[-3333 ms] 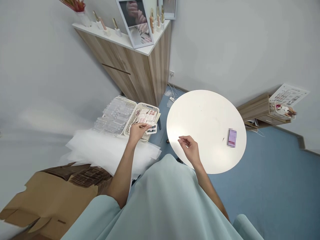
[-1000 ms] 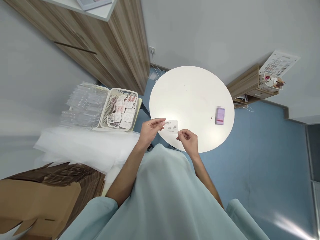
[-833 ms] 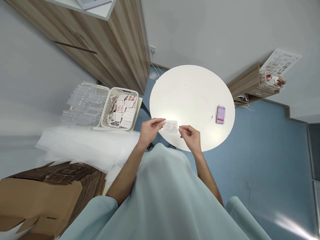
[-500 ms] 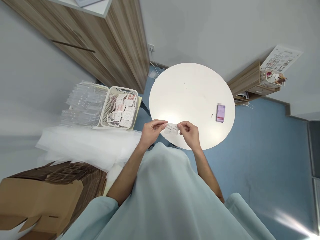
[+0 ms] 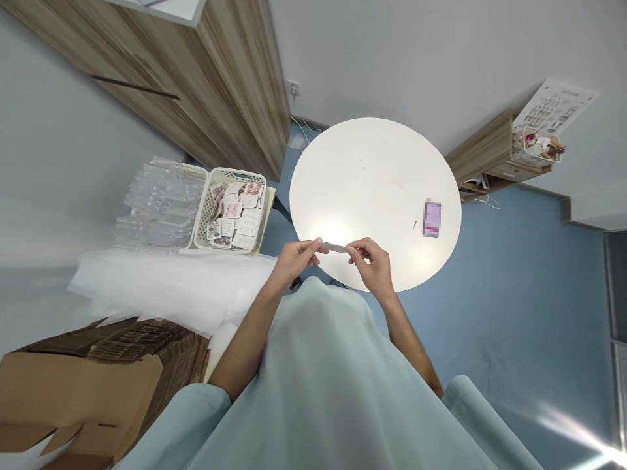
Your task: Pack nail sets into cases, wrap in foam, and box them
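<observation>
Head view, card: small thin rectangular card (image 5: 335,247), seen as a narrow grey strip; held between the two hands over the near-left edge of the smooth white round table (image 5: 375,183).
Change: half a second ago the card's white printed face lay toward the camera; now it is tipped almost edge-on, print out of sight. Slightly earlier the right hand stood apart from it; now both ends are taken.
Meaning: probably being turned over or handled between the fingers; judged from the tilt alone.
Left hand: bare left hand (image 5: 295,260) grasps the card's left end, thumb on top, fingers curled beneath; palm inward, forearm slanting up from the lower left.
Right hand: bare right hand (image 5: 375,262) pinches the right end between thumb and index, other fingers folded in; forearm reaching from the lower right, across the table's near edge.
Table, right edge: blurred purple rectangular item (image 5: 432,219) lying just inside it, untouched, well apart from the hands.
Left of table: off-white perforated plastic basket (image 5: 208,209) with loose printed cards (image 5: 234,210) inside; stacked clear plastic trays (image 5: 159,202) along its left edge.
Below basket: translucent white sheets (image 5: 157,281), near its front edge.
</observation>
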`<state>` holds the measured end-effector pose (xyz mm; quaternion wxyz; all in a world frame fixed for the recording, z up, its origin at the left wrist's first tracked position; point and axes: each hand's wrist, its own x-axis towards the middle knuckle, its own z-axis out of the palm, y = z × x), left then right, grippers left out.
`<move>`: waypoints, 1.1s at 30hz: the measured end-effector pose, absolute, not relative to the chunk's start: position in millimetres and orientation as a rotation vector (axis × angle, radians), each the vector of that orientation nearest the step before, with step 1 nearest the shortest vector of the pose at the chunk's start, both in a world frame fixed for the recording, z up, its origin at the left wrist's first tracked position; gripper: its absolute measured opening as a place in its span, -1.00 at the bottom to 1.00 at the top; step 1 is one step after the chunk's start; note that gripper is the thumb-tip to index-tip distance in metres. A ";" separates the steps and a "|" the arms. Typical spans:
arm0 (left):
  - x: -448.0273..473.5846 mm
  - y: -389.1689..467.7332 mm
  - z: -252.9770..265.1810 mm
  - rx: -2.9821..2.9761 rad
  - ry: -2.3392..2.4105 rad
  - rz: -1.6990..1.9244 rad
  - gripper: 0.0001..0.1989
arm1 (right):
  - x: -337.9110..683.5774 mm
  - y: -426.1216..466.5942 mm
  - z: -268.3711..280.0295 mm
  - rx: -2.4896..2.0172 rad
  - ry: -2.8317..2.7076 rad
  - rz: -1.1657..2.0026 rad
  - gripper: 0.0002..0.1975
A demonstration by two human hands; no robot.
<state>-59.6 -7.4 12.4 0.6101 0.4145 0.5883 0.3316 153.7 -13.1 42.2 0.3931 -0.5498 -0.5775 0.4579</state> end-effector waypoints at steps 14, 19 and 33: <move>-53.2 10.5 17.3 0.790 1.160 1.003 -0.45 | 161.6 -29.6 37.3 -1.360 -1.382 1.259 -0.80; -53.8 10.2 28.2 0.812 1.054 0.966 -0.52 | 165.1 -29.0 28.8 -1.387 -1.187 1.370 -0.78; -37.1 3.4 24.1 0.587 0.775 1.002 -0.64 | 159.0 -19.0 19.8 -1.454 -1.133 1.499 -0.66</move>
